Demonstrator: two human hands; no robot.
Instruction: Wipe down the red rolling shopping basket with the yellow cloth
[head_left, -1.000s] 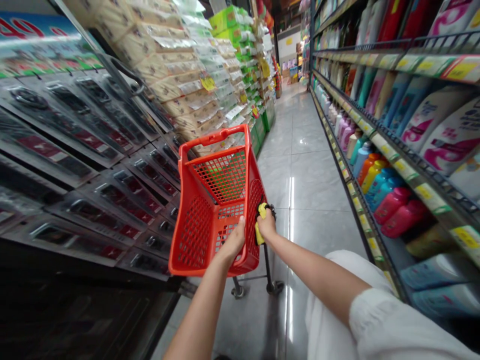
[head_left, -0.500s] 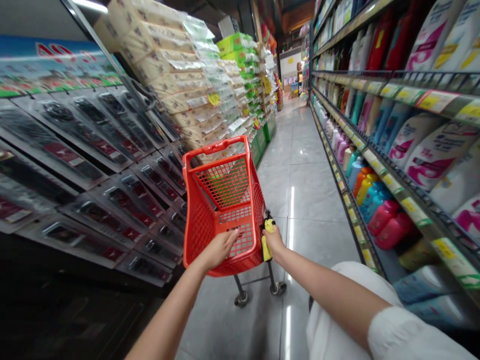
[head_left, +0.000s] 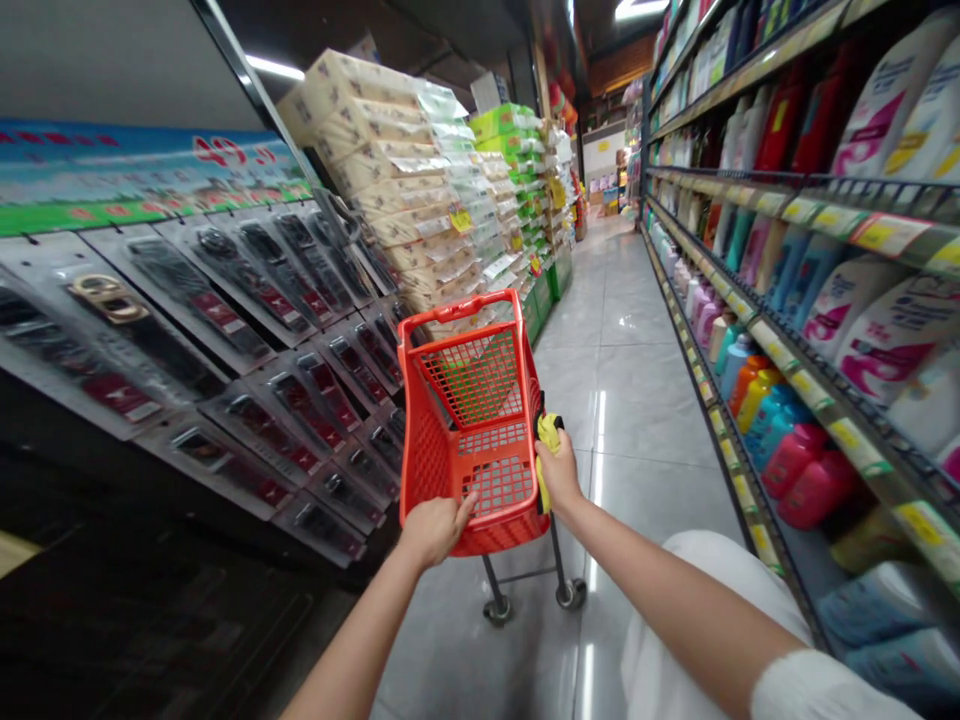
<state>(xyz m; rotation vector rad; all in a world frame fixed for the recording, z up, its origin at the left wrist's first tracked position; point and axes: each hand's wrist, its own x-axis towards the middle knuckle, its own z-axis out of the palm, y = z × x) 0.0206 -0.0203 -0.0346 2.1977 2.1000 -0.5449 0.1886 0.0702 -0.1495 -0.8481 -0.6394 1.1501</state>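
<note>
A red plastic shopping cart [head_left: 469, 430] with a lattice basket stands in front of me on small wheels, and nothing lies inside it. My left hand [head_left: 435, 530] is closed over the basket's near left rim, its thumb pointing inward. At the right side of the basket, my right hand [head_left: 561, 468] is wrapped round a yellow-and-black item [head_left: 550, 432] held against the rim. My fingers partly cover that item, so its exact kind does not show.
Packaged belts [head_left: 225, 280] hang on a dark rack at left. Beyond them rise stacked tissue packs [head_left: 405, 180]. Shelves of bottles [head_left: 802, 470] line the right side. A grey tiled floor [head_left: 637, 400] runs down the aisle between them.
The view has swung left and slightly up, so the cart appears further right and lower. My left hand has gone from outstretched fingers to curled round the rim. The right keeps its hold.
</note>
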